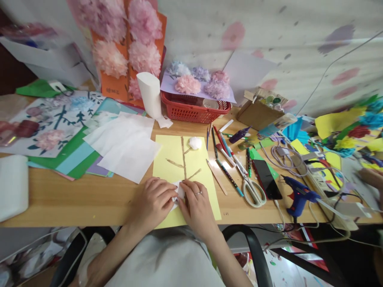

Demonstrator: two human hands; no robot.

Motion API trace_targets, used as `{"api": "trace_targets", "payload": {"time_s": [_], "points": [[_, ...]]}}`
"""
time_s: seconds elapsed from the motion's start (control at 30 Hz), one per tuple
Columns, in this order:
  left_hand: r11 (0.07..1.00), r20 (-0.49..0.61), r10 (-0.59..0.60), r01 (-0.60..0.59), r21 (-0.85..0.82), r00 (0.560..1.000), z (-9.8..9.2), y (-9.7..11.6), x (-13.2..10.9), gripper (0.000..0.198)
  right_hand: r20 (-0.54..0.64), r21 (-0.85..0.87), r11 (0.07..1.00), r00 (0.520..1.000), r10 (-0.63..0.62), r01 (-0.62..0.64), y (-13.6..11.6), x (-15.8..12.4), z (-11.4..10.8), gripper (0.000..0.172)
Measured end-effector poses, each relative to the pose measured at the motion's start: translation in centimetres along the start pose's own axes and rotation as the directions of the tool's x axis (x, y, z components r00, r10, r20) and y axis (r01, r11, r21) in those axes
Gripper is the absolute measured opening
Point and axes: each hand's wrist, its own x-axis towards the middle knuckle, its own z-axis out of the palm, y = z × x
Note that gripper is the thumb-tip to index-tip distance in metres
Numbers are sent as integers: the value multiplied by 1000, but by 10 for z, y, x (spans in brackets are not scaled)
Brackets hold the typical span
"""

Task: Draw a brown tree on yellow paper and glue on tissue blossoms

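A yellow sheet of paper (167, 147) lies on the table before me, with a brown branching stem (183, 155) on it. Near its upper right, a round white puff (195, 143) sits at the tip of one branch. Over the lower part of the sheet, my left hand (158, 197) and my right hand (196, 197) meet, fingers closed on a small piece of white tissue paper (180, 192). A ring shows on my right hand. The fingertips partly hide the tissue. To the left lie larger white tissue sheets (125, 139).
Pens, white-handled scissors (254, 193), a phone (267, 179) and a blue glue gun (301, 195) lie to the right, among cables and a power strip (311, 175). Behind stand a paper roll (149, 95) and a red basket (191, 111). Another person's hand (371, 177) shows at the right edge.
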Motion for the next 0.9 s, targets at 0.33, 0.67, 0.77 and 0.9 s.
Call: {"api": "trace_targets", "payload": {"time_s": [0.33,0.67,0.77,0.9], "points": [[998,122,-50,55,-36,991,2,-3,-4,18,-1,24,1000,1000,16,-16,0,1,-1,37],[965,178,-208,231,-124,962,-18,-12,-8,22,139,1,998,989,-58,58,-7,-12,-8,34],[912,120,-409,410,17,905,-22,-16,-8,18,139,-41,998,990,-36,42,-10,-11,-7,34],[876,87,-468,449,176,879,-18,-17,-5,16,130,-65,998,991,-7,15,-15,-11,-4,38]]}}
